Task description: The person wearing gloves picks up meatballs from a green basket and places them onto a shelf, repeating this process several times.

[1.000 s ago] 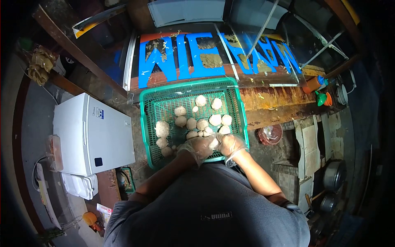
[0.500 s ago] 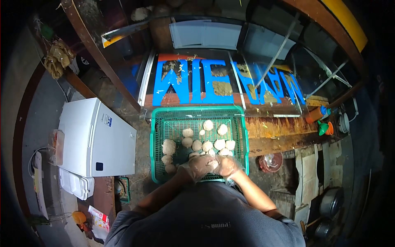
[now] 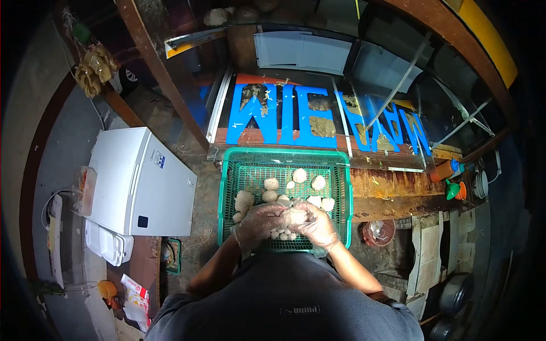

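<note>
A green plastic basket (image 3: 348, 196) holds several pale round balls, large ones such as this ball (image 3: 318, 182) towards the back and right, and small ones (image 3: 283, 234) near the front. Over the basket's front half, both hands wear clear plastic gloves. My left hand (image 3: 259, 223) is closed, its fingertips meeting the other hand at a pale ball (image 3: 293, 217). My right hand (image 3: 317, 225) curls round that same ball from the right. The gloves partly hide the ball and the balls beneath.
On the left stand a white freezer (image 3: 145, 184) and white foam boxes (image 3: 108, 243). A glass case (image 3: 284, 111) with blue letters is behind the basket. To the right are a wooden bench (image 3: 392, 199), a red bucket (image 3: 377, 232), bottles (image 3: 443, 170) and pots (image 3: 456, 294).
Both hands have risen a little from the basket's front edge, uncovering small balls below. A pale ball now shows between the fingers. The whole view has shifted slightly.
</note>
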### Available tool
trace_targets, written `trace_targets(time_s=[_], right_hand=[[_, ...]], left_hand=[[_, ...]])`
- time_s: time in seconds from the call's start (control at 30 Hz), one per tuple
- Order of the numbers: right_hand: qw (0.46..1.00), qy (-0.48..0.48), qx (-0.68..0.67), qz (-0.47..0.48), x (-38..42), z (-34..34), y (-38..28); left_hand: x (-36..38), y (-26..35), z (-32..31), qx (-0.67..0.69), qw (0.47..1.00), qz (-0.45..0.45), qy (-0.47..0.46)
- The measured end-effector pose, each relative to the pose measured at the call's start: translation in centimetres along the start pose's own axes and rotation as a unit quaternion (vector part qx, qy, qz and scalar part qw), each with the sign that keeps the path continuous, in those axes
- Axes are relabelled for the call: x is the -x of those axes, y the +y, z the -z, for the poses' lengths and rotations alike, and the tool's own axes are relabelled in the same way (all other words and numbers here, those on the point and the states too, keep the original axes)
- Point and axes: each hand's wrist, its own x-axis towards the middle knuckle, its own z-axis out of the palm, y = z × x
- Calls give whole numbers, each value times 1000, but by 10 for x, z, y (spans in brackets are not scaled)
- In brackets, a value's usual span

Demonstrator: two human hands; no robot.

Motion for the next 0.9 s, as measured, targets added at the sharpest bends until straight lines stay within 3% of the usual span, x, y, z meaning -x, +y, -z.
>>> trace_targets(time_s=[0.07,0.1,0.13,0.2,0.37,0.43,0.47,0.53,0.73,0.8,0.9], right_hand=[[996,17,-85,26,-4,-5,-4],[994,17,-111,-3,-5,-8,-12],[994,13,-111,-5,-8,-9,-14],[997,2,-81,0,-11,-10,-15],[985,-30,-169,-4,-14,-22,-3],[982,-39,-183,-9,-12,-29,-1],[980,-45,-195,-14,-11,-31,0],[979,-58,-196,-30,-10,-35,-4],[980,-47,-191,38,-12,-56,-6],[989,-31,-126,67,-12,-58,-4],[989,-11,-137,44,-9,-63,-3]], left_hand=[[19,28,-3,-151,968,-201,-18],[22,37,-4,-113,987,-112,-13],[25,40,-4,-112,987,-111,-10],[31,43,-1,-60,988,-144,-5],[36,33,12,-58,971,-230,-10],[31,26,23,-155,937,-311,-33],[32,22,26,-156,937,-311,-33],[35,18,25,100,992,-75,24],[33,-13,52,244,969,-17,-26],[37,-6,53,222,974,-21,-33],[49,31,41,166,985,-31,-30]])
